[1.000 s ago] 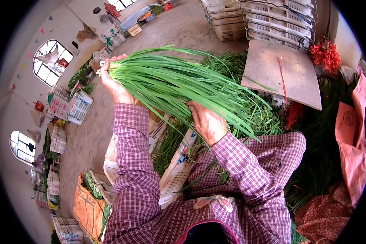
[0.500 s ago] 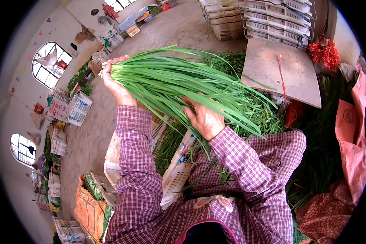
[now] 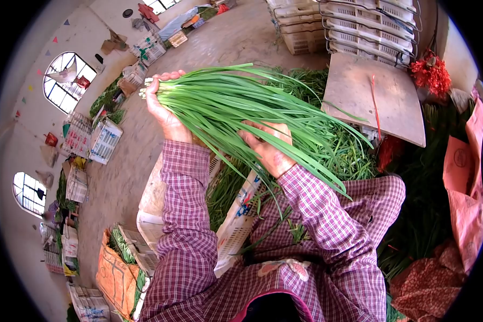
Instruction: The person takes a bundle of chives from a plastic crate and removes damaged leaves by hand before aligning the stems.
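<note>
My left hand (image 3: 168, 110) is wrapped around the pale root end of a bunch of garlic chives (image 3: 228, 99). The cut white ends stick out past its fingers, and the long green leaves fan to the right. Partway along the leaves, my right hand (image 3: 271, 150) is closed on some of them from the near side; several blades lie across it and partly hide its fingers. Below the bunch, a white plastic crate (image 3: 239, 225) holds more green leaves. A heap of loose leaves (image 3: 351, 153) lies behind my right hand.
A board (image 3: 378, 99) with a red tie (image 3: 375, 107) on it is at the right, near a bundle of red ties (image 3: 430, 74). White crates (image 3: 367, 32) are stacked behind. More chives lie in the dark at right beside a pink sack (image 3: 469, 188). An orange sack (image 3: 118, 276) stands lower left.
My left hand and the root end have shifted slightly right and nearer my right hand. My right hand has moved only a little, still among the leaves.
</note>
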`<state>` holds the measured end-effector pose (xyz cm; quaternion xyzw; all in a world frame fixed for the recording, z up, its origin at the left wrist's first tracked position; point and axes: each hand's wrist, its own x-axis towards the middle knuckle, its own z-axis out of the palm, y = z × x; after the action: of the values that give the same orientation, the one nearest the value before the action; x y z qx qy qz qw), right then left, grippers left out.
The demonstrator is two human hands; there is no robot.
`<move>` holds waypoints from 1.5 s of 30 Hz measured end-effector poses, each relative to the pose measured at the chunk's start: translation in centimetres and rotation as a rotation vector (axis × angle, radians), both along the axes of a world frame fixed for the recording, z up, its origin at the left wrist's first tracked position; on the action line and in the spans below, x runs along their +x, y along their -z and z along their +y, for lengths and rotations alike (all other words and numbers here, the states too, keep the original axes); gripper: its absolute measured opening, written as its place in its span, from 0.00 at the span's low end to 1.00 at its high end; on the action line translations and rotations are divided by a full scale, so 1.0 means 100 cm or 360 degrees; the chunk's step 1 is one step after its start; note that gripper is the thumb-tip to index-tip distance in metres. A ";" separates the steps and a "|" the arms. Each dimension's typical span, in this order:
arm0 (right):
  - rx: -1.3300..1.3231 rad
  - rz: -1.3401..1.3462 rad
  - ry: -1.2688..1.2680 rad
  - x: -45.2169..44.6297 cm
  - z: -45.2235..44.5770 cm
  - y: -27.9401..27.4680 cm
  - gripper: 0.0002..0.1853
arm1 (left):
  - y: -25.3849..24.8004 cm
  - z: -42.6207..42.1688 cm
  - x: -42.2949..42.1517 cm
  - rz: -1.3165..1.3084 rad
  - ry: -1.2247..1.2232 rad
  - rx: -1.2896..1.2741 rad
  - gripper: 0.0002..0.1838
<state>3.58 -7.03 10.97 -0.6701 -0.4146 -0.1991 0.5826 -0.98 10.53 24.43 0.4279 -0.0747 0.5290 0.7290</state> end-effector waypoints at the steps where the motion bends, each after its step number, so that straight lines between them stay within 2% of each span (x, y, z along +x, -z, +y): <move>1: 0.0047 0.0110 0.0001 -0.003 0.001 -0.001 0.11 | 0.001 -0.001 0.001 -0.0019 0.0040 -0.0011 0.10; 4: 0.0147 0.0023 0.0105 -0.001 0.002 0.003 0.10 | 0.000 -0.005 0.002 -0.0033 0.0063 -0.0042 0.09; 6: 0.0163 -0.0189 0.0133 0.001 -0.003 -0.002 0.09 | 0.000 -0.007 0.001 -0.0066 0.0123 -0.0047 0.08; 8: 0.0161 -0.0064 0.0105 0.000 -0.005 -0.008 0.09 | 0.000 -0.009 0.000 -0.0096 0.0183 -0.0053 0.08; 9: 0.0107 -0.0168 0.0195 -0.001 -0.008 -0.012 0.09 | -0.001 -0.011 0.000 -0.0101 0.0194 -0.0065 0.08; 11: -0.0228 0.0083 -0.0007 -0.002 -0.021 -0.028 0.12 | -0.002 -0.014 -0.002 -0.0105 0.0199 -0.0079 0.08; 16: -0.0313 0.0053 -0.0093 0.002 -0.031 -0.035 0.14 | -0.004 -0.013 -0.001 0.0120 0.0102 0.0319 0.08; 18: 0.0263 -0.0475 0.0229 0.006 -0.029 -0.038 0.06 | -0.004 -0.009 0.003 0.0123 0.0192 0.0328 0.08; 21: -0.0263 -0.0181 -0.0312 0.016 -0.055 -0.051 0.06 | -0.003 -0.013 0.007 0.0231 0.0005 0.0459 0.11; 23: -0.0356 0.0196 -0.0498 0.018 -0.059 -0.056 0.06 | -0.005 -0.022 0.009 0.0243 -0.0004 0.0466 0.11; 25: -0.0310 0.0601 -0.0947 0.020 -0.066 -0.058 0.06 | -0.006 -0.027 0.011 0.0237 0.0050 0.0445 0.11; 26: -0.0313 0.0599 -0.0950 0.022 -0.073 -0.059 0.06 | -0.006 -0.025 0.012 0.0235 0.0046 0.0443 0.11; 28: -0.0698 0.0963 -0.1260 0.026 -0.095 -0.059 0.06 | -0.009 -0.013 0.013 0.0249 -0.0043 0.0450 0.10; 29: -0.0656 0.0943 -0.1307 0.027 -0.110 -0.060 0.06 | -0.011 0.001 0.012 0.0206 -0.0057 0.0394 0.10; 32: -0.0660 0.1006 -0.1133 0.025 -0.120 -0.045 0.11 | -0.019 0.018 0.005 0.0148 0.0003 0.0267 0.09; 34: -0.0708 0.0788 -0.1125 0.018 -0.114 -0.054 0.13 | -0.021 0.015 0.006 0.0180 -0.0015 0.0237 0.09; 35: -0.0634 0.0453 -0.1017 0.016 -0.105 -0.051 0.13 | -0.023 0.014 0.006 0.0209 -0.0044 0.0204 0.09; 38: -0.0143 0.0083 -0.0481 0.004 -0.077 -0.060 0.08 | -0.026 0.011 0.008 0.0243 -0.0052 0.0275 0.10; 40: -0.0189 0.0162 -0.0434 -0.003 -0.070 -0.070 0.09 | -0.026 0.005 0.008 0.0237 -0.0052 0.0277 0.09; 43: -0.0349 -0.0036 -0.0182 -0.004 -0.055 -0.075 0.14 | -0.028 -0.003 0.009 0.0323 -0.0048 0.0248 0.09; 45: -0.0361 -0.0088 -0.0150 -0.004 -0.043 -0.071 0.11 | -0.030 -0.008 0.011 0.0282 -0.0032 0.0266 0.09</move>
<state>3.17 -11.32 18.11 -0.7056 -0.4814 -0.1417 0.5003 0.13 9.73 27.42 0.5329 -0.0496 0.4884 0.6893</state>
